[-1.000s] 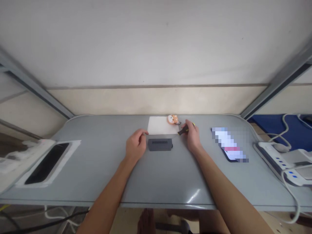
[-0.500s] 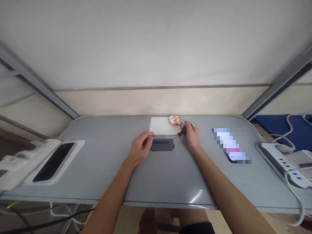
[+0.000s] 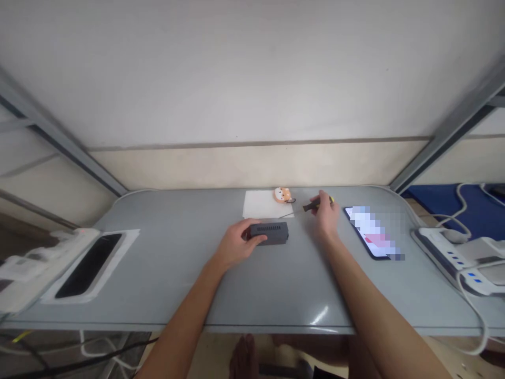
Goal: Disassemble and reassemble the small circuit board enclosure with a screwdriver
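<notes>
Since the earlier frame, the left hand [image 3: 236,242] has come to the right and has closed on the dark grey box [image 3: 276,231], which shifted slightly to the right, while the right hand [image 3: 326,216] went away from it to the right together with the screwdriver [image 3: 311,205]. From the head view, the box is near the middle of the desk [image 3: 165,237], closer to its far edge than to its near edge, with a row of slots showing on its upper side. Left grip is closed around the left end of this box, thumb on the near side and fingers behind; whether the box is lifted a little, I cannot tell. Right grip is closed on the black and yellow handle of the screwdriver, and the thin shaft points left, over the near right corner of a white paper [image 3: 258,204]. On this paper's right part, by the far edge of the desk, sits an orange and white animal-face item [image 3: 282,195]. To the right lies a lit phone [image 3: 365,229], partly pixelated, and a power strip [image 3: 450,263] with white cables occupies the right edge. Toward the left edge, a dark phone [image 3: 89,266] lies on white sheets [image 3: 124,239], beside another white strip [image 3: 39,279] with plugs.
</notes>
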Action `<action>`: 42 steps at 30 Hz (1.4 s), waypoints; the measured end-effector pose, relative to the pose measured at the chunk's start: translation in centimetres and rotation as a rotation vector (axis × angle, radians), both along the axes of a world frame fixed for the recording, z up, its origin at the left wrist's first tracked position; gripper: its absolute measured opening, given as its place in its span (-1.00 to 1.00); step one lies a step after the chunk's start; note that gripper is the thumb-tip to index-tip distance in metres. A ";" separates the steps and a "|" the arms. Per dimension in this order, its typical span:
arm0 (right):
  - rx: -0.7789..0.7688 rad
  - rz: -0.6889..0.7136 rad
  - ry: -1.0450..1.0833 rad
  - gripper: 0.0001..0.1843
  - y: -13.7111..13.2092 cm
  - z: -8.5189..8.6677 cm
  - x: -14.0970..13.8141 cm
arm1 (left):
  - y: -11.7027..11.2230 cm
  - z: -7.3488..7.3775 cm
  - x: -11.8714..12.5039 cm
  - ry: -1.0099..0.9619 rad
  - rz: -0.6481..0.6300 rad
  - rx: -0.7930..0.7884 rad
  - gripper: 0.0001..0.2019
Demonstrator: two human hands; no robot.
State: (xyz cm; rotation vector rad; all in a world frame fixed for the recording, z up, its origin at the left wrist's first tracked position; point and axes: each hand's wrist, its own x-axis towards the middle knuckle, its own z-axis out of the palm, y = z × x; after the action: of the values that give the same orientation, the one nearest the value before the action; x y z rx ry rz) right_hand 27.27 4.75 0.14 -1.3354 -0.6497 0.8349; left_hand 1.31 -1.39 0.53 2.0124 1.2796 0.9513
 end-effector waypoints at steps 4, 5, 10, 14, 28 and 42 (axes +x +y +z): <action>-0.022 -0.092 0.017 -0.63 -0.1 0.8 0.7 | 0.1 -0.5 0.4 -0.027 0.041 -0.071 -0.69; -0.015 -0.112 0.024 -0.63 -0.1 0.9 0.7 | 0.1 -0.6 0.4 -0.010 0.045 -0.070 -0.68; 0.118 -0.162 -0.029 -0.66 -1.1 1.8 1.0 | 0.3 -0.8 0.6 0.078 0.008 -0.035 -0.69; 0.357 -0.131 -0.183 -0.65 -3.9 2.5 0.8 | 0.7 -1.0 0.9 0.094 0.009 0.031 -0.76; 0.503 0.129 -0.715 -0.59 -8.8 1.2 -2.6 | 1.5 -2.4 0.6 -0.017 0.051 0.079 -0.78; 0.502 0.087 -0.721 -0.61 -8.9 0.8 -2.3 | 0.6 -2.0 0.5 0.006 0.029 0.160 -0.79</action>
State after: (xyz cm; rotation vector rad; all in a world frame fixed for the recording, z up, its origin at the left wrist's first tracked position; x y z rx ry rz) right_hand 24.99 -4.18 0.94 -1.1246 -1.3862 0.1968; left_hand 1.81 -0.80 -1.48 2.1243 1.2747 1.0928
